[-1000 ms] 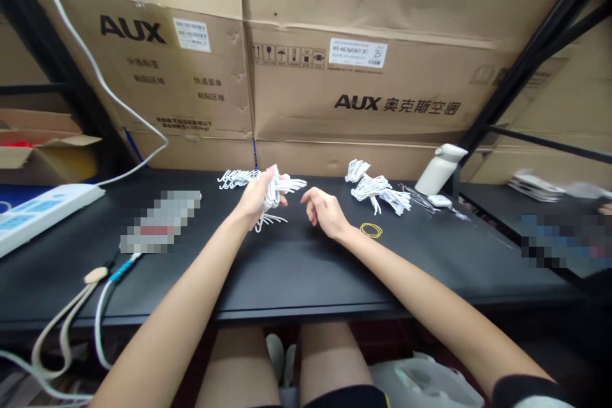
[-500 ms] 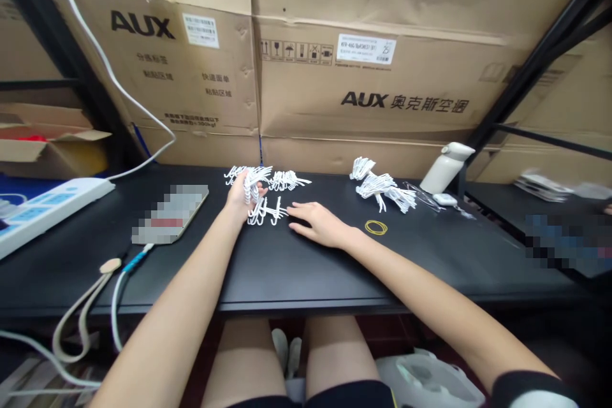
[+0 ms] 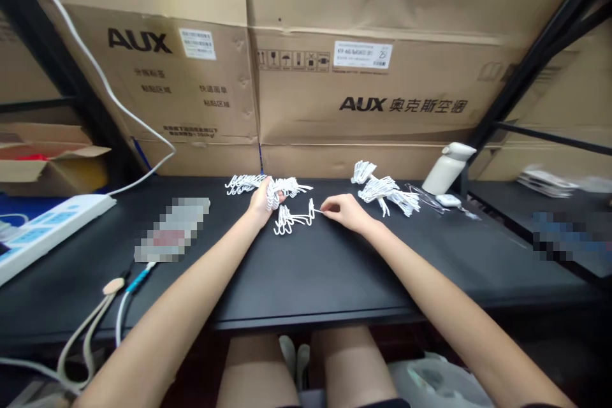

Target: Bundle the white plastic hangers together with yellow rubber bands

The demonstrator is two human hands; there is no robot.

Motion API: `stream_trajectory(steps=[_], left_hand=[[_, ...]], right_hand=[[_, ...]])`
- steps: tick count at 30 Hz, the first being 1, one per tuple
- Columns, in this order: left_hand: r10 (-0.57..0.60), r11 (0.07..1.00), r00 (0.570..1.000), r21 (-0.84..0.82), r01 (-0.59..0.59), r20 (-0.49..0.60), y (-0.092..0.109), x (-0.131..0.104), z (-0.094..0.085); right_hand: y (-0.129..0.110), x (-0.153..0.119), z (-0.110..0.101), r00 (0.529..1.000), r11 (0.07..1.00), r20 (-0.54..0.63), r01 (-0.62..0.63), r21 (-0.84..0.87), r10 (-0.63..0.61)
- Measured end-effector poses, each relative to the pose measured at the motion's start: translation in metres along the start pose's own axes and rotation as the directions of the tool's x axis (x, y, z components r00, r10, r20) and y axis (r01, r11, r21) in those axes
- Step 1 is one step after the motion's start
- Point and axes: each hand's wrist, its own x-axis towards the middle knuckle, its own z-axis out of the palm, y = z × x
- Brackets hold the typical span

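My left hand (image 3: 261,203) is closed around a bunch of white hooks (image 3: 273,196), their curved ends hanging at the fingers. My right hand (image 3: 348,212) pinches the thin end of a single white hook (image 3: 311,211) just above the black table. Between the hands, several loose white hooks (image 3: 285,220) lie in a small row. Behind my left hand are more white hooks, one group (image 3: 241,183) to its left and another group (image 3: 296,185) to its right. Bundled white hooks (image 3: 380,189) lie beyond my right hand.
A cream bottle (image 3: 447,169) and a white earphone case (image 3: 448,201) stand at the right. On the left are a blurred phone-like device (image 3: 174,229) on a cable, a strap (image 3: 98,319) and a power strip (image 3: 57,229). Large cartons (image 3: 296,115) wall off the back.
My left hand has shifted right with its bunch. My right hand has moved right and now pinches a hook, where before its fingers were spread. The yellow rubber bands are now out of sight.
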Motion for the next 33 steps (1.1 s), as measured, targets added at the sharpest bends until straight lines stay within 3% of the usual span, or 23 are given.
stream_trajectory(steps=[7,10,15,20,28,33], left_hand=[[0.095,0.988,0.995,0.123,-0.094,0.001,0.005,-0.004,-0.013],[0.151,0.969,0.988,0.193,-0.155,0.034,0.004,-0.006,-0.011],[0.243,0.932,0.967,0.258,-0.255,0.079,0.015,-0.013,-0.005],[0.267,0.898,0.941,0.302,-0.322,0.21,0.02,-0.035,0.006],[0.153,0.804,0.908,0.485,-0.344,0.391,0.012,-0.055,0.016],[0.171,0.752,0.897,0.535,-0.386,0.407,0.009,-0.055,0.015]], right_hand=[[0.019,0.0,-0.006,0.975,0.985,-0.161,-0.135,0.112,0.152],[0.017,0.002,-0.003,0.93,0.969,-0.3,-0.161,0.19,0.214],[0.011,0.003,0.001,0.844,0.933,-0.47,-0.093,0.348,0.259],[0.007,0.004,0.012,0.811,0.885,-0.511,-0.017,0.466,0.284],[-0.01,0.003,0.012,0.752,0.859,-0.573,0.019,0.511,0.325],[-0.027,0.0,0.009,0.786,0.854,-0.535,0.016,0.519,0.31]])
